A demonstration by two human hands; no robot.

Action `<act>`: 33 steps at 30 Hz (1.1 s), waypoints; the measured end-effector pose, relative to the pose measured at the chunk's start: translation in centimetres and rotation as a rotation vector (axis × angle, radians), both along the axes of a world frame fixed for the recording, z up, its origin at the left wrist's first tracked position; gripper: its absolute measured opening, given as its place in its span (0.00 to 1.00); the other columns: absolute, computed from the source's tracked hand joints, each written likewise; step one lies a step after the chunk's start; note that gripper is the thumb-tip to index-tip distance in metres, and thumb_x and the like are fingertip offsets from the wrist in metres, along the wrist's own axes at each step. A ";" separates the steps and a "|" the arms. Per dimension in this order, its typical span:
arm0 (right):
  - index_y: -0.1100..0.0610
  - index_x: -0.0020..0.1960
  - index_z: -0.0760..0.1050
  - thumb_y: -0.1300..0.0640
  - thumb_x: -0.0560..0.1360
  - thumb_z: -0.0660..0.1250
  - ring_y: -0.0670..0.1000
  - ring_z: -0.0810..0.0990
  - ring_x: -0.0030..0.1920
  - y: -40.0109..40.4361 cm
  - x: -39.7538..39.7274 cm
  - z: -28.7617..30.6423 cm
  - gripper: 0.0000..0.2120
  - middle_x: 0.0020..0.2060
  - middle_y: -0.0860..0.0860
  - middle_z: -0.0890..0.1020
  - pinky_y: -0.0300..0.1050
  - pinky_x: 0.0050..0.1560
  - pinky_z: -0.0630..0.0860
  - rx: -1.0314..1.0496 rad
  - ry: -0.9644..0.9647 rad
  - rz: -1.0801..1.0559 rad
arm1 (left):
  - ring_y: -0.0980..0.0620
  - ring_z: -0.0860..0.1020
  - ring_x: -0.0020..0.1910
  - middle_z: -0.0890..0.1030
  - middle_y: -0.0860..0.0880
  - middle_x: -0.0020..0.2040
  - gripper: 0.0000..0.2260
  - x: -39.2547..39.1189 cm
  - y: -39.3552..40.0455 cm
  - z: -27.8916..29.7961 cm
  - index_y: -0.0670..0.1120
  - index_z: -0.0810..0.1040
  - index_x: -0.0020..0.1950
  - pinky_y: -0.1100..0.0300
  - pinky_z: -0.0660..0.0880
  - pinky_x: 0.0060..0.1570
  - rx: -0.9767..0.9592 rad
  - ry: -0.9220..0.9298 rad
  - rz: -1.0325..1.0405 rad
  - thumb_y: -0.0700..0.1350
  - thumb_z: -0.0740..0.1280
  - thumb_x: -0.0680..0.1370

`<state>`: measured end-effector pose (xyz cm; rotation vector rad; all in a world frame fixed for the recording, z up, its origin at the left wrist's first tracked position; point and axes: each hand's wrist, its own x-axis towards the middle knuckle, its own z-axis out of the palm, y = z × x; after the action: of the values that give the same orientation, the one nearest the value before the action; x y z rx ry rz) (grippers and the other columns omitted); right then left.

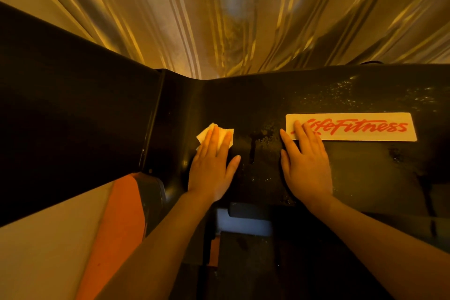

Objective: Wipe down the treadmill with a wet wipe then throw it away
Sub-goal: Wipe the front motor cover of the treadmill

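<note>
The treadmill's black motor cover (255, 105) fills the middle of the head view, with wet speckles across its right half. My left hand (211, 165) lies flat with straight fingers, pressing a folded white wet wipe (224, 133) onto the cover. My right hand (305, 163) rests flat beside it, fingers straight, its fingertips overlapping the left end of a white "LifeFitness" label (360, 126) with red script. A dark wet streak (252, 146) runs down between my two hands.
A black side upright (73, 109) of the treadmill slants across the left. Behind the cover hang pleated curtains (231, 14). Orange and pale floor (97, 238) shows at lower left. The dark deck edge (255, 263) lies below my arms.
</note>
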<state>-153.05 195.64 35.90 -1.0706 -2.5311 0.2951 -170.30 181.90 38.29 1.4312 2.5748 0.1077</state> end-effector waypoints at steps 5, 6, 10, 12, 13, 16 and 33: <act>0.55 0.73 0.69 0.54 0.79 0.64 0.61 0.61 0.75 0.0 0.0 0.1 0.23 0.73 0.61 0.66 0.56 0.73 0.56 0.006 -0.008 0.001 | 0.49 0.42 0.79 0.42 0.48 0.80 0.30 1.6 -1.3 -0.8 0.56 0.42 0.79 0.55 0.47 0.70 0.041 0.013 0.007 0.65 0.40 0.79; 0.55 0.73 0.69 0.54 0.79 0.64 0.61 0.61 0.75 0.0 0.0 0.1 0.23 0.73 0.61 0.66 0.56 0.72 0.56 0.005 -0.012 -0.001 | 0.48 0.42 0.79 0.43 0.47 0.81 0.30 2.1 -2.0 -1.0 0.56 0.42 0.79 0.54 0.48 0.70 0.045 0.016 0.002 0.66 0.38 0.79; 0.55 0.73 0.68 0.54 0.79 0.64 0.61 0.61 0.75 -0.1 0.2 0.1 0.23 0.73 0.61 0.66 0.56 0.73 0.56 -0.001 -0.009 -0.006 | 0.46 0.47 0.79 0.45 0.46 0.81 0.32 4.4 -4.7 -1.8 0.52 0.46 0.81 0.50 0.53 0.72 0.039 0.010 0.004 0.65 0.37 0.80; 0.56 0.73 0.69 0.54 0.79 0.64 0.61 0.61 0.75 -0.1 0.1 0.2 0.23 0.73 0.61 0.66 0.56 0.73 0.56 -0.005 -0.002 -0.004 | 0.44 0.49 0.79 0.48 0.44 0.81 0.31 5.5 -5.8 -2.1 0.50 0.50 0.81 0.48 0.55 0.71 0.037 0.027 -0.005 0.63 0.41 0.81; 0.56 0.73 0.69 0.54 0.79 0.64 0.61 0.61 0.75 -0.1 0.1 0.2 0.23 0.73 0.61 0.66 0.56 0.73 0.57 -0.004 -0.003 -0.004 | 0.44 0.50 0.79 0.49 0.44 0.80 0.31 5.9 -6.2 -2.3 0.49 0.51 0.81 0.48 0.55 0.70 0.038 0.035 -0.012 0.63 0.43 0.81; 0.56 0.73 0.69 0.54 0.79 0.64 0.62 0.61 0.75 -0.2 0.0 0.2 0.23 0.73 0.61 0.66 0.56 0.72 0.57 -0.006 -0.007 -0.005 | 0.44 0.51 0.79 0.50 0.43 0.80 0.31 5.8 -6.6 -2.5 0.49 0.50 0.81 0.49 0.56 0.70 0.037 0.054 -0.038 0.62 0.46 0.81; 0.55 0.73 0.68 0.54 0.78 0.64 0.62 0.61 0.75 -0.2 0.0 0.0 0.24 0.74 0.61 0.66 0.56 0.72 0.56 0.006 -0.014 -0.015 | 0.49 0.35 0.78 0.36 0.47 0.79 0.32 1.6 0.8 0.1 0.55 0.38 0.79 0.52 0.46 0.74 -0.034 -0.017 -0.064 0.65 0.41 0.78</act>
<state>-153.07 195.47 35.88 -1.0929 -2.5336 0.2771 -168.65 182.73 38.36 1.4929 2.5023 0.0659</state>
